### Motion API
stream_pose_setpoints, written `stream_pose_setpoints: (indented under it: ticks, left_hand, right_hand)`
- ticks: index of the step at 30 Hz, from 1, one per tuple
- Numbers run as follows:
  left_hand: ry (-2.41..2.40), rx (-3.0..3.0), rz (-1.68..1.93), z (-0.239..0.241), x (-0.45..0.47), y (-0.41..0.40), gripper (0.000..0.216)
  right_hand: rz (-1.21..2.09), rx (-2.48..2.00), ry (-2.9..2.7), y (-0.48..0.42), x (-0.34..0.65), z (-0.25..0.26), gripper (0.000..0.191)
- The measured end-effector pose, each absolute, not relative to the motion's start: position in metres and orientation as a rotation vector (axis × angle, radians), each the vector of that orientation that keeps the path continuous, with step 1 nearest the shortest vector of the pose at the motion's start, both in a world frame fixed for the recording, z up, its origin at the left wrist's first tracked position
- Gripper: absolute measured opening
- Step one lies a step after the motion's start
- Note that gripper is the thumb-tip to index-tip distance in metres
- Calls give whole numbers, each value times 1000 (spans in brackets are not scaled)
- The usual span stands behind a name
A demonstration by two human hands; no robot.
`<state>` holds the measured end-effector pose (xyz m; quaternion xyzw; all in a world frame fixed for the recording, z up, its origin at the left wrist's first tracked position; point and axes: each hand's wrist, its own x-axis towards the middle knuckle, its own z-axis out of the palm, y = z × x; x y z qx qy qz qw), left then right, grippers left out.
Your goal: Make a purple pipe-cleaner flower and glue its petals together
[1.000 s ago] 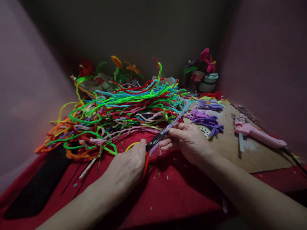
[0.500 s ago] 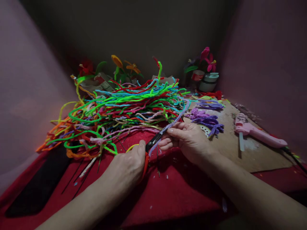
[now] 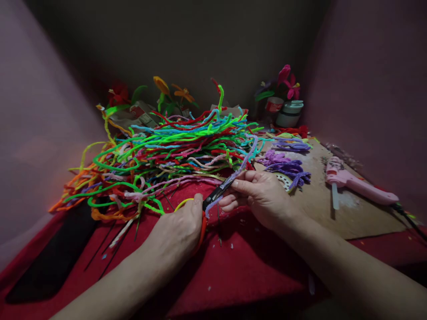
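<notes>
My left hand (image 3: 176, 231) is closed round the red handles of a pair of scissors (image 3: 213, 196), whose dark blades point up and to the right. My right hand (image 3: 263, 195) pinches a lilac pipe cleaner (image 3: 245, 161) that rises from between the blades toward the pile. Just behind both hands lies a big tangle of coloured pipe cleaners (image 3: 167, 155), green, red, blue, orange and pink. Both hands rest over a red cloth (image 3: 240, 271).
A pink glue gun (image 3: 356, 184) lies on a brown board (image 3: 353, 213) at the right. Purple pipe-cleaner pieces (image 3: 288, 168) sit by the board's near-left edge. Pipe-cleaner flowers (image 3: 288, 84) and a small jar (image 3: 289, 114) stand at the back. Walls close in on both sides.
The lilac pipe cleaner's free end has swung slightly to the left and stands more upright. Both hands stay almost where they were.
</notes>
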<state>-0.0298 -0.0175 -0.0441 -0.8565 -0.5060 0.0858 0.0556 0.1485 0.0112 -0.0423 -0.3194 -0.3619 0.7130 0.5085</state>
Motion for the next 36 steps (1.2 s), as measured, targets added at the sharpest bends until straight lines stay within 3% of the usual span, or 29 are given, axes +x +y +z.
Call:
stream_pose_setpoints:
  ticks: [15, 36]
  left_hand:
    - [-1527, -2616, 248, -45, -31, -18, 39]
    - [-1582, -2723, 222, -40, -29, -18, 27]
  right_hand:
    - [1666, -789, -894, 10, 149, -44, 5]
    - [1667, -826, -897, 12, 148, -44, 3]
